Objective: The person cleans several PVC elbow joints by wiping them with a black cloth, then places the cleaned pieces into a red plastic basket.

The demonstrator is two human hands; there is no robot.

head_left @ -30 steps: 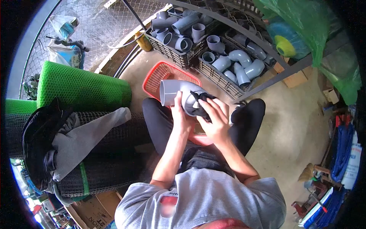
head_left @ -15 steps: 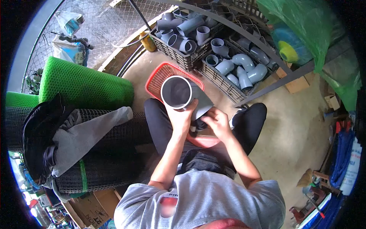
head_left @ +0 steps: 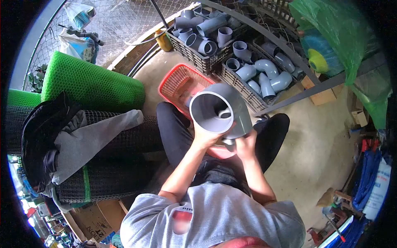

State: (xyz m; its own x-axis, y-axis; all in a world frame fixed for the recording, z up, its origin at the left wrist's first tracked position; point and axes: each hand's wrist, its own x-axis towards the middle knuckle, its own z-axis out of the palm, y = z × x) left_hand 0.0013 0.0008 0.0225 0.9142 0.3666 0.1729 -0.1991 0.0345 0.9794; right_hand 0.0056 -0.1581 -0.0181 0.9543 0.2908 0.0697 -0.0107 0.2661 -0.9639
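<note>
Above my lap I hold a large grey plastic pipe elbow (head_left: pixel 237 103), its wide round mouth tilted up toward me. My left hand (head_left: pixel 205 135) grips it from below, under the near rim. At the elbow's lower right end is my right hand (head_left: pixel 247 144), its fingers curled around the edge and partly hidden. A small pale patch shows deep inside the bore; I cannot make out what it is. Behind the elbow, between my knees, sits a red plastic basket (head_left: pixel 164 86), with small dark items inside that are hard to make out.
Ahead stand a black crate (head_left: pixel 200 62) and a second crate (head_left: pixel 244 91), both full of grey pipe fittings. A metal bar (head_left: pixel 304 91) crosses at the right. Green mesh rolls (head_left: pixel 93 84) and a grey-black garment (head_left: pixel 91 142) lie at the left.
The fitting has turned and moved slightly right, now showing its curved elbow body. My right hand has shifted to its lower end. More of the red basket shows.
</note>
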